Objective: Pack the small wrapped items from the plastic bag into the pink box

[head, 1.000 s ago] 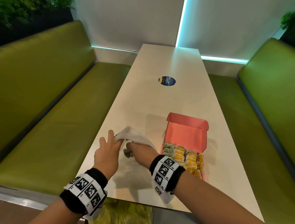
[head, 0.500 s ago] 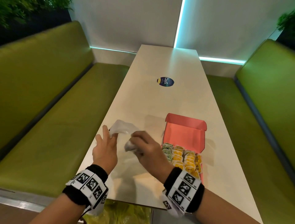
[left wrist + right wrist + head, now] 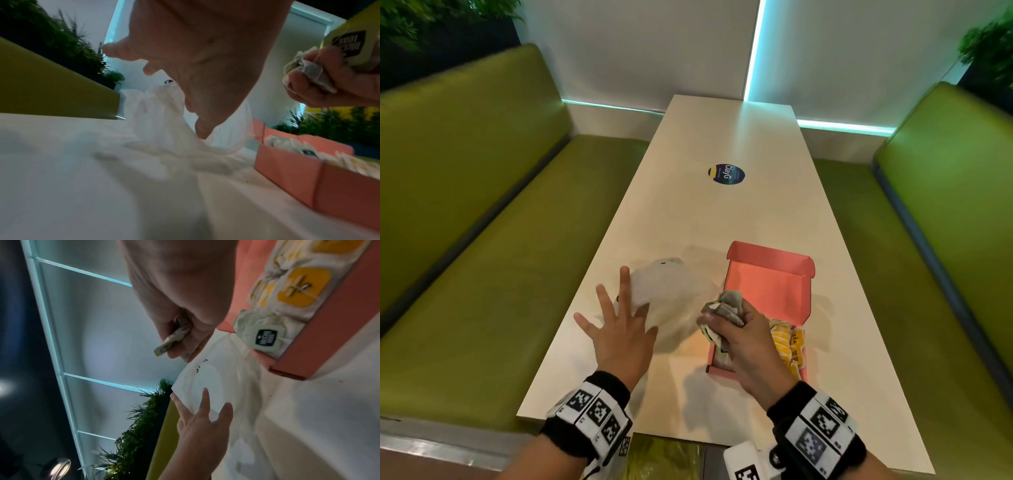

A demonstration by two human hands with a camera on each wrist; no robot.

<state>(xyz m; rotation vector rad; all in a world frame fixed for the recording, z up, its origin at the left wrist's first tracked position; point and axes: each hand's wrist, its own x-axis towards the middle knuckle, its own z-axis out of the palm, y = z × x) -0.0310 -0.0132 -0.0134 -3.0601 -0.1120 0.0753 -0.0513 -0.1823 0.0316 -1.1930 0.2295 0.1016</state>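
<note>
The clear plastic bag [image 3: 667, 291] lies slack on the white table, left of the pink box [image 3: 767, 284]. My left hand [image 3: 619, 325] is spread flat, fingers straight, over the bag's near left part [image 3: 185, 139]. My right hand [image 3: 736, 329] grips a bunch of small wrapped items [image 3: 726, 306] just above the box's near left corner; in the left wrist view the bunch [image 3: 308, 69] shows a pale green tag. The box stands with its lid raised, and rows of yellow and pale wrapped items [image 3: 789, 342] fill its near half [image 3: 300, 283].
The long white table [image 3: 722, 212] carries a round blue sticker [image 3: 726, 174] farther back. Green benches [image 3: 482, 240] run along both sides. The table's near edge lies just in front of my wrists.
My right hand has come out of the bag holding a bunch of items and moved right to the box. My left hand let go of the bag's mouth and spread flat; the bag collapsed.
</note>
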